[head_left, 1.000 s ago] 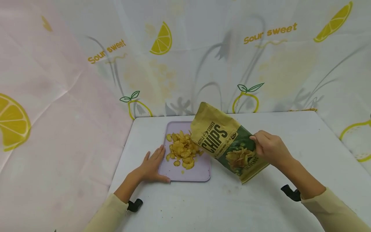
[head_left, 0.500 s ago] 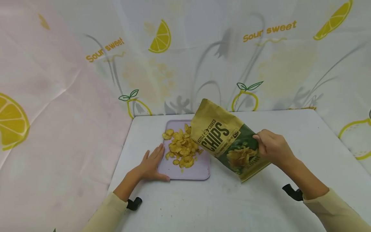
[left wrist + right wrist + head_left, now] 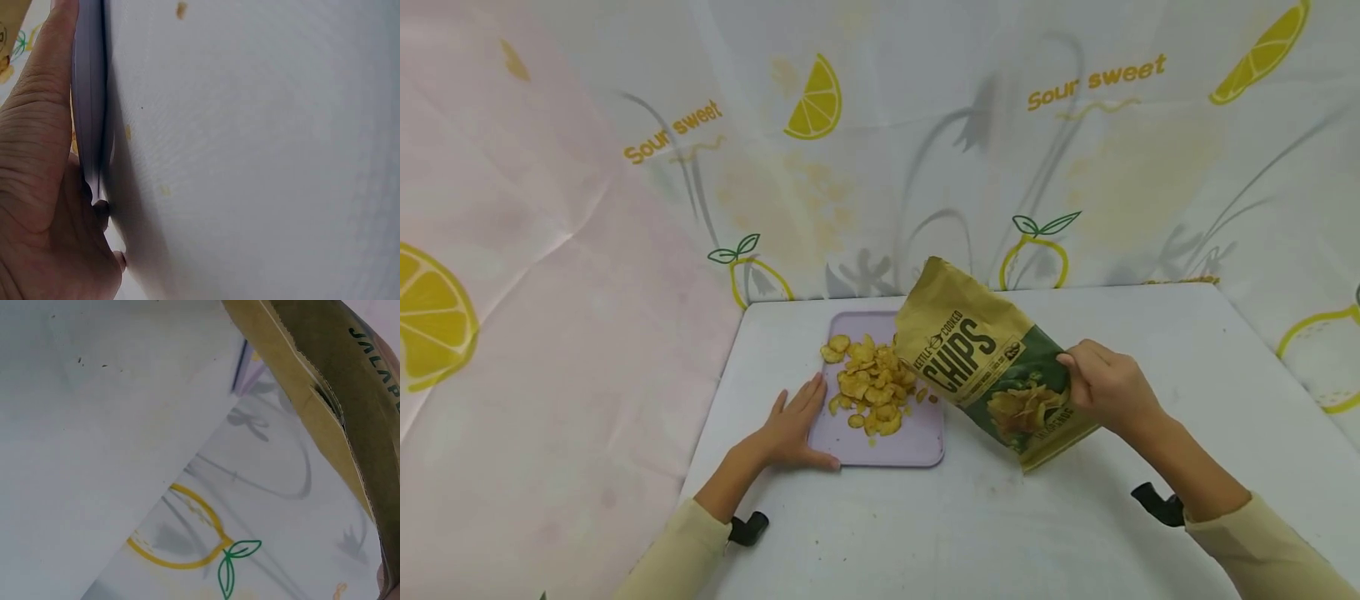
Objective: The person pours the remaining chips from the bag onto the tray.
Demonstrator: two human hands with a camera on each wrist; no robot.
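Chips (image 3: 872,387) now reach the far-left edge of the tray (image 3: 887,454).
Left hand (image 3: 792,429), fingers straight, touches its left rim, seemingly steadying it; right hand (image 3: 1111,387) grips the bag (image 3: 981,371), tilted left, likely so chips slide out.

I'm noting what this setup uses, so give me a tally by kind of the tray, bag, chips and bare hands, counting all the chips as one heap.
Purple tray: 1
Chip bag: 1
Chip heap: 1
Hands (left hand, right hand): 2
Total: 5
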